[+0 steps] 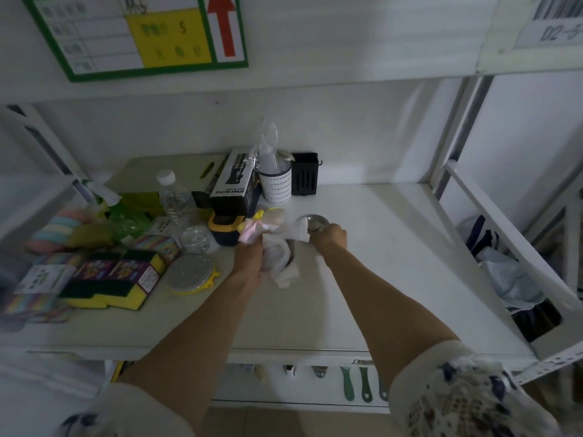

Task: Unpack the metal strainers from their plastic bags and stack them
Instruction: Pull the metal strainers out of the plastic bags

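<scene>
My left hand [249,258] is closed around a bunch of crumpled plastic bags [277,244], white, with pink and yellow bits at the top. A curved metal rim of a strainer [291,255] shows inside the bunch. My right hand [329,238] grips a round shiny metal strainer [315,223] that rests on the white shelf [394,263], just right of the bags. Part of that strainer is hidden under my fingers and the plastic.
Left of my hands lie a silver scouring pad [189,274], packs of yellow-green sponges [113,280], a water bottle [175,197], a spray bottle box [235,184], a white perforated cup [275,184] and a black holder [304,175]. Shelf posts rise at the right.
</scene>
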